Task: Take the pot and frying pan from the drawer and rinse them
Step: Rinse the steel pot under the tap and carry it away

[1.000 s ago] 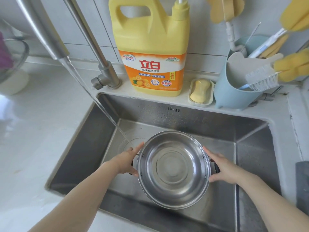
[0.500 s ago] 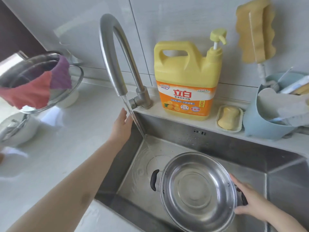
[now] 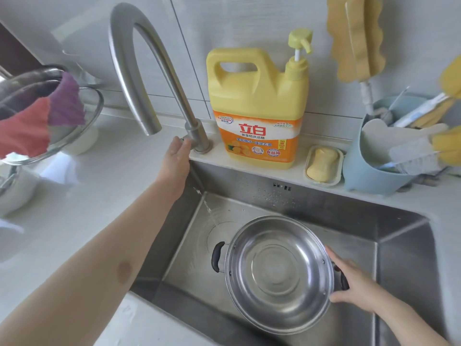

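A shiny steel pot (image 3: pixel 278 273) with black side handles sits tilted in the steel sink (image 3: pixel 399 236). My right hand (image 3: pixel 354 283) grips its right handle. My left hand (image 3: pixel 175 158) reaches up to the lever at the base of the curved tap (image 3: pixel 129 68), fingers closed on it. Only a few last drops fall below the spout, near the drain. No frying pan is in view.
A big yellow dish-soap jug (image 3: pixel 258 108), a soap dish (image 3: pixel 323 162) and a blue utensil holder (image 3: pixel 374 158) stand on the ledge behind the sink. Stacked bowls with coloured cloths (image 3: pixel 42 118) sit on the white counter at left.
My left hand let go of the pot's left handle and moved up to the tap lever. The water stream has thinned to drops. My right hand keeps hold of the pot.
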The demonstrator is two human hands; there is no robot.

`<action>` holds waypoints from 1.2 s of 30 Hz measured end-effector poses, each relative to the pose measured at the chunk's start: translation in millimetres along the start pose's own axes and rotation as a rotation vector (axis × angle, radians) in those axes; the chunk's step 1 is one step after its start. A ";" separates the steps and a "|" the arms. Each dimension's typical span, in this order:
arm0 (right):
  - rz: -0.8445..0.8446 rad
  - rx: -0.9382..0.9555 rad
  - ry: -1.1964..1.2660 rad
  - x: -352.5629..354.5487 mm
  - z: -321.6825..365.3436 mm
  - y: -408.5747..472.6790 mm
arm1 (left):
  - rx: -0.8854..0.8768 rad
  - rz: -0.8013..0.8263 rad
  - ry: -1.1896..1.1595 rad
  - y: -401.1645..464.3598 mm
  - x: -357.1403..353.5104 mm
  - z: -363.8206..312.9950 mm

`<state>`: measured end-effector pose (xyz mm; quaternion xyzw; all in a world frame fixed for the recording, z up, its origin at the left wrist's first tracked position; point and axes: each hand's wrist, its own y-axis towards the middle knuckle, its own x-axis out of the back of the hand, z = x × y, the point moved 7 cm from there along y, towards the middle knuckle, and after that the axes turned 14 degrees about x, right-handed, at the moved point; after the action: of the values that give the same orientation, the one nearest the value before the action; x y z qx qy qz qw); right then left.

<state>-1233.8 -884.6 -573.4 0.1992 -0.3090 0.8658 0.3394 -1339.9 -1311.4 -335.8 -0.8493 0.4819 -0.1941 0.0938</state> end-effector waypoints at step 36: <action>-0.237 0.172 -0.048 81.9 161.4 -87.4 | -0.377 0.534 1.211 -109.7 4.6 91.7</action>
<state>-1206.3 -904.2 -375.2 0.2832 -0.2161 0.8379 0.4136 -1213.4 -1261.0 -379.9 -0.4451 0.6679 -0.5174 -0.2968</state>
